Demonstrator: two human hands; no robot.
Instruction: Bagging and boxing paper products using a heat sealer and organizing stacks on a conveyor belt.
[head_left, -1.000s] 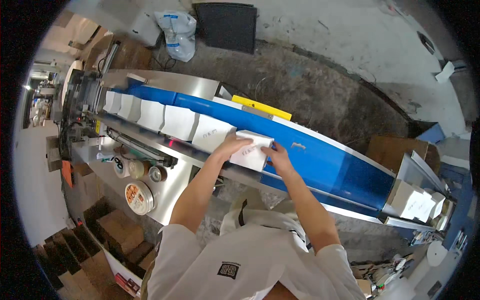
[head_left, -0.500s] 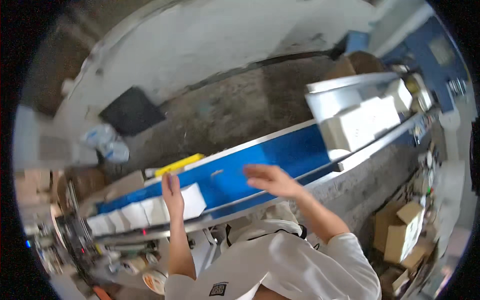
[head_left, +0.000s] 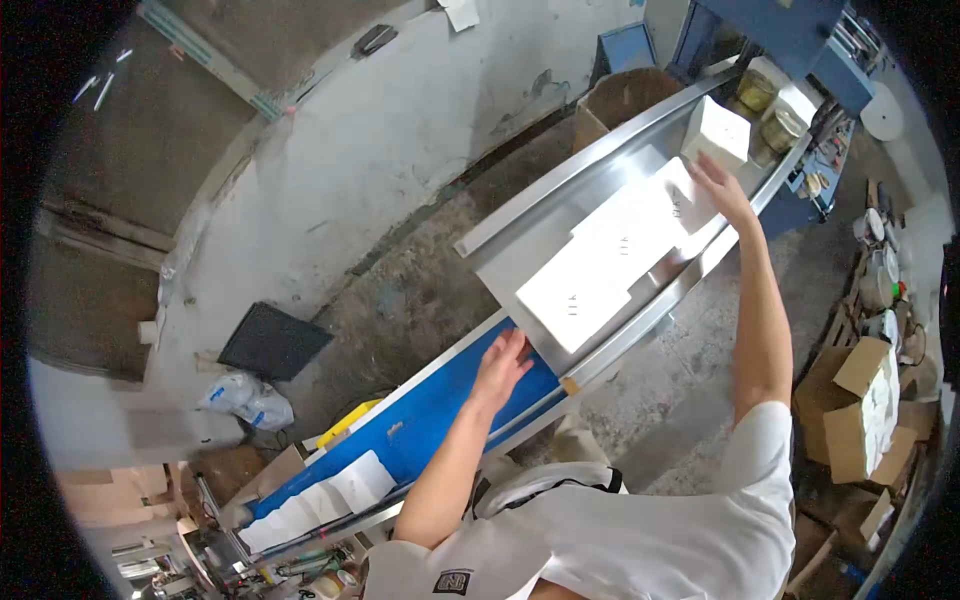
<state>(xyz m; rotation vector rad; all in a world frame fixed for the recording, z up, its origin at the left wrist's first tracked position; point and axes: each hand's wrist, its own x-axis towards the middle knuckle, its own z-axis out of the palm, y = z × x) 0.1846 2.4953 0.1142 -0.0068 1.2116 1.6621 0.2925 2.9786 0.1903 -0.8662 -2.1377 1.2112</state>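
A row of white block-shaped packs [head_left: 622,245] with small dark print lies in a shiny metal chute [head_left: 505,265]; whether they are boxes or paper stacks I cannot tell. My right hand [head_left: 722,192] is open, fingers stretched along the far end of this row and seemingly touching the last pack. Just beyond its fingertips, a separate white pack [head_left: 718,133] sits higher up the chute. At the chute's lower end my left hand [head_left: 500,370] is open with nothing in it, over the blue conveyor belt [head_left: 415,430], close to the nearest pack.
More white packs [head_left: 325,500] lie in a line on the belt's left end. A blue machine [head_left: 775,35] stands at the upper right. Open cardboard boxes [head_left: 850,410] are on the right, a brown carton [head_left: 625,100] behind the chute. A dark flat panel [head_left: 275,340] lies by the wall.
Both hands have moved right: the right from above the belt to the far end of the row in the chute, the left from the belt packs to the chute's near end. The view has swung right.
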